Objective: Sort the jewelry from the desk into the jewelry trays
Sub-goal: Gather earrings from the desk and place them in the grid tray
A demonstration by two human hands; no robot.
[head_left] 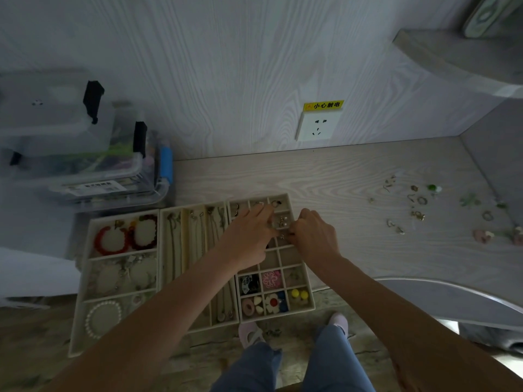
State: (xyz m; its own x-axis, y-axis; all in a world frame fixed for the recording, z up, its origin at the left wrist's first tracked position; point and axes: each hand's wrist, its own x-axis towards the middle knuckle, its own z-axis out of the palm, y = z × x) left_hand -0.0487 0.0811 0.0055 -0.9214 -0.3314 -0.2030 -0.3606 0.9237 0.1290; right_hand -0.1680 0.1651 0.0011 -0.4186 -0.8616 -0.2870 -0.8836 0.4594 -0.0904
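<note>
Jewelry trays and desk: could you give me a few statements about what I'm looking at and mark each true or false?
1. Both hands are over the tray of small square compartments. True: the left hand and right hand meet there.
2. The red bead bracelets lie loose on the desk. False: they sit in the leftmost tray.
3. Loose jewelry remains on the desk, to the right of the trays. True.
4. The wall socket has a plug in it. False: nothing is plugged in.
5. The middle tray holds flower-shaped pieces. False: it holds long chains.
</note>
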